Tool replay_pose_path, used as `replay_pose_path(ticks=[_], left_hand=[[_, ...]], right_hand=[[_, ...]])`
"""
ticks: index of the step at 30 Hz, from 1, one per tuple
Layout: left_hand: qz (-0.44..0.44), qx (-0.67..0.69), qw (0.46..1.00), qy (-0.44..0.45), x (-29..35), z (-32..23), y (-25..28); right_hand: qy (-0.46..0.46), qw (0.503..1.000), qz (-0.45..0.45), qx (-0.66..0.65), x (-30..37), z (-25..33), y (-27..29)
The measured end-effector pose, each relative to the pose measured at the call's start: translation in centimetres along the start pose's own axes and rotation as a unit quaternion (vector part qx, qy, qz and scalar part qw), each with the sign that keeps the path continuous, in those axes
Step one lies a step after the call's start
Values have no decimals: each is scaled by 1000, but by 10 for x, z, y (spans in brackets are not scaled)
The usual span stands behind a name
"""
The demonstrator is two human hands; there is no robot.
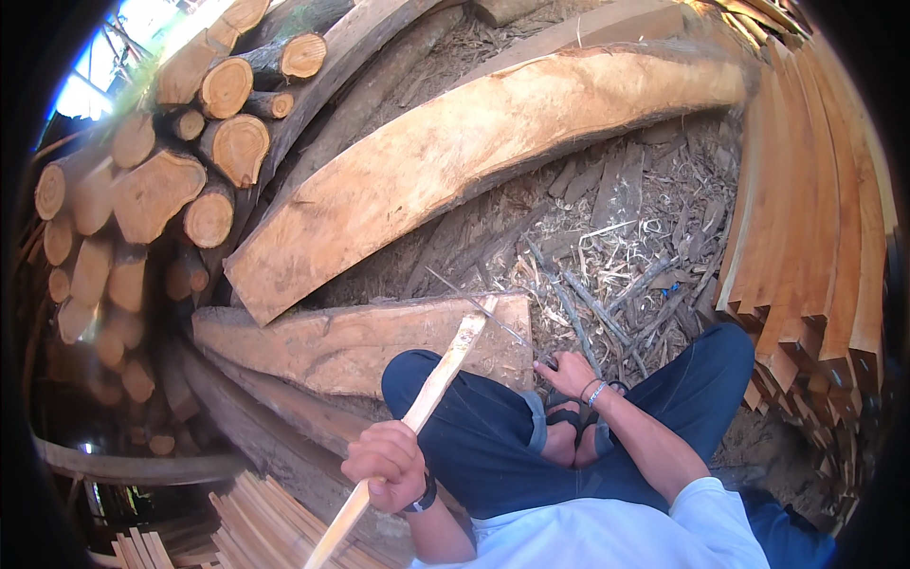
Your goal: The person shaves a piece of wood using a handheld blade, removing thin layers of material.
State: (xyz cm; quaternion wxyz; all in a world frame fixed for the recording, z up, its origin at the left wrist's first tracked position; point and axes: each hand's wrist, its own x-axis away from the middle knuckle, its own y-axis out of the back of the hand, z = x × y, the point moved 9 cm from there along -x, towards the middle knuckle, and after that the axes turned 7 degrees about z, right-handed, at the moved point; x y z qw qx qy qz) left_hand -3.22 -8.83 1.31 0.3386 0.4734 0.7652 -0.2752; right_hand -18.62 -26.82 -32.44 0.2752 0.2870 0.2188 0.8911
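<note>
A pale, peeled wooden stick [439,384] slants up and away from me, with my left hand [384,465] wrapped round its lower part. Its far end lies over a thick wooden slab [313,343] in front of my legs; whether it touches the slab I cannot tell. My right hand [567,376] is closed on the handle end of a long, thin-bladed knife [512,333]. The blade points to the far left and crosses by the stick's far end. My fingers hide most of the knife's handle.
A long curved slab [493,123] stretches across the far ground. Cut logs [227,87] are stacked at the left. Sawn boards [796,190] are piled at the right, and more strips [275,522] lie at lower left. Shavings and bark [626,232] cover the ground by my sandalled feet.
</note>
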Motion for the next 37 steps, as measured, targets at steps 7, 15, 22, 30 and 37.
replay_pose_path(ticks=[7, 15, 22, 30, 37], left_hand=[[3, 10, 1000, 28, 6, 19, 12], [-82, 20, 996, 36, 33, 12, 38], [-79, 33, 995, 57, 29, 2, 44], [-63, 23, 997, 33, 37, -5, 27], [-52, 25, 997, 41, 39, -5, 26]], right_hand=[[6, 998, 1, -61, 6, 14, 5], [4, 999, 48, -14, 28, 39, 25], [-6, 998, 52, 26, 25, 43, 25], [-17, 998, 61, 26, 23, 36, 20], [-22, 997, 62, 37, 26, 34, 18]])
